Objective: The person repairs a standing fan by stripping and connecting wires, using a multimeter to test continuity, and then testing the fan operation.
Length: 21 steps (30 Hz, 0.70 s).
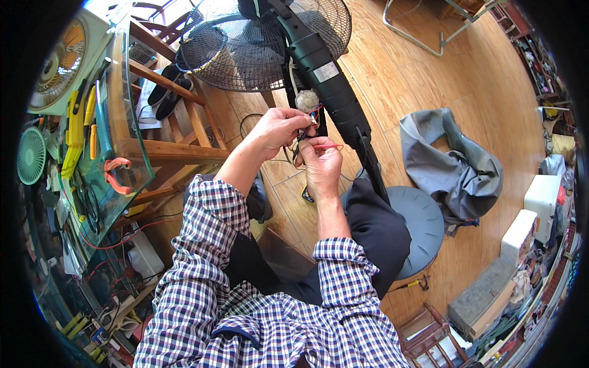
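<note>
Both hands are raised at frame centre: thin wires (305,136) are pinched by the left hand (277,129), a red wire (328,146) is pinched by the right hand (321,164), just below the black fan column (328,80). Orange pliers (115,174) lie on the glass bench (132,153) at left.

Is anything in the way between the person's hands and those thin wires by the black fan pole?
Nothing visible is. The left hand and right hand already pinch the thin wires directly, just beside the black fan pole. The fan's wire grille sits farther away, behind the hands.
</note>
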Each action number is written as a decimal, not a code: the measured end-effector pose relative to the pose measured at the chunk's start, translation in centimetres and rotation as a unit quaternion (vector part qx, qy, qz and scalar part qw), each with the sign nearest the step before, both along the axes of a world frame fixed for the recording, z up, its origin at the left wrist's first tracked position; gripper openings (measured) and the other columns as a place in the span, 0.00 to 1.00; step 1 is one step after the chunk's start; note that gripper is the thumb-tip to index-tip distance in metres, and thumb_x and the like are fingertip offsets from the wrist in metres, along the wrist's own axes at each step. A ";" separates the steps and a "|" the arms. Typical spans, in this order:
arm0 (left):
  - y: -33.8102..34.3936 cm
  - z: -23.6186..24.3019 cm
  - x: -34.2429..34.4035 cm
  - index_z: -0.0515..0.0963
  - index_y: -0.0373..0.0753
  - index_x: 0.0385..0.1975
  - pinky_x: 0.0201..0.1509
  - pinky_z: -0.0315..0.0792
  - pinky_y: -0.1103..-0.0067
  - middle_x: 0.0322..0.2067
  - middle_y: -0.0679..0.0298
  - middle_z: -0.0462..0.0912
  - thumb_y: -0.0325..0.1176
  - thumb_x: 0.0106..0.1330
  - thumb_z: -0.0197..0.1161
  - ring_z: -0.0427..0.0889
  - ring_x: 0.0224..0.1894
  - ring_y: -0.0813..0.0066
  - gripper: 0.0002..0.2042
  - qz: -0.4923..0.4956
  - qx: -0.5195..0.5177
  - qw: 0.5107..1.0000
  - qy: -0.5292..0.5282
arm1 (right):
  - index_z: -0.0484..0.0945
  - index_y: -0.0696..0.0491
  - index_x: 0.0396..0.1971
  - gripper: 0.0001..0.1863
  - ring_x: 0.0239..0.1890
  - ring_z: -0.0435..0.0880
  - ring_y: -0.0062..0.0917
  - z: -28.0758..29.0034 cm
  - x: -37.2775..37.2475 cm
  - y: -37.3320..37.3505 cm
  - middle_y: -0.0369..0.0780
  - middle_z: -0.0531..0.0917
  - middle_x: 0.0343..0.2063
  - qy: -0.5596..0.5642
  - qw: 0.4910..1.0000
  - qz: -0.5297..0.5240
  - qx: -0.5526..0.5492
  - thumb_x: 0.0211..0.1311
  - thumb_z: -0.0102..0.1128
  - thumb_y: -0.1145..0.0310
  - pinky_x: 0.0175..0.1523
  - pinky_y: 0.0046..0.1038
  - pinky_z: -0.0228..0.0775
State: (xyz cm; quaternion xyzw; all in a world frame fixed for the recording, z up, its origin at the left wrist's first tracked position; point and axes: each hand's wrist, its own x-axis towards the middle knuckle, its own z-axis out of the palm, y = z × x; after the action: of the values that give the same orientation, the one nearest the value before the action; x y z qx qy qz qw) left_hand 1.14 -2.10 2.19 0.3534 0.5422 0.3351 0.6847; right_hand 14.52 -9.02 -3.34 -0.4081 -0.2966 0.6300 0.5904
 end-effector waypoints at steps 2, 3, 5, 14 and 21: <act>0.0 0.0 0.1 0.84 0.32 0.42 0.22 0.61 0.87 0.31 0.63 0.87 0.34 0.70 0.67 0.67 0.18 0.88 0.10 0.002 0.006 1.000 0.017 | 0.77 0.56 0.35 0.07 0.22 0.80 0.19 -0.1 -0.1 0.0 0.36 0.81 0.22 0.009 1.000 0.002 0.002 0.67 0.69 0.74 0.29 0.22 0.73; 0.1 -0.1 0.2 0.84 0.33 0.41 0.22 0.61 0.86 0.30 0.64 0.87 0.34 0.70 0.66 0.67 0.18 0.88 0.10 0.002 0.009 1.000 0.023 | 0.77 0.56 0.36 0.07 0.22 0.80 0.19 -0.1 0.1 0.0 0.37 0.82 0.23 0.005 1.000 -0.002 -0.004 0.67 0.69 0.74 0.29 0.21 0.73; 0.2 -0.2 -0.1 0.84 0.33 0.40 0.21 0.59 0.86 0.29 0.65 0.86 0.34 0.70 0.66 0.67 0.18 0.88 0.10 0.005 0.016 0.999 0.035 | 0.79 0.57 0.36 0.07 0.23 0.80 0.19 -0.1 0.4 0.1 0.37 0.83 0.24 -0.002 1.000 -0.010 -0.018 0.67 0.69 0.74 0.30 0.21 0.73; 0.7 -1.1 -0.6 0.85 0.31 0.34 0.34 0.68 0.82 0.25 0.64 0.84 0.33 0.69 0.65 0.77 0.28 0.81 0.10 0.022 0.075 0.993 0.091 | 0.82 0.61 0.46 0.09 0.31 0.89 0.24 0.2 1.4 1.6 0.41 0.88 0.35 0.000 0.984 -0.174 -0.045 0.70 0.66 0.74 0.35 0.23 0.84; 0.5 -0.5 -0.6 0.85 0.32 0.32 0.31 0.65 0.81 0.24 0.67 0.83 0.33 0.66 0.65 0.73 0.26 0.83 0.10 0.022 0.084 0.981 0.172 | 0.81 0.61 0.46 0.10 0.22 0.86 0.20 -0.6 0.8 2.6 0.42 0.89 0.36 -0.072 0.981 -0.174 -0.053 0.72 0.65 0.70 0.23 0.20 0.78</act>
State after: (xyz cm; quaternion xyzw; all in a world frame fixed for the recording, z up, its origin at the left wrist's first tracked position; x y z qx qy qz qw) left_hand 0.57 -1.58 1.68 0.4499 0.6295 0.3283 0.5418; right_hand 15.34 -6.43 -3.94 -0.5285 -0.2290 0.5015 0.6455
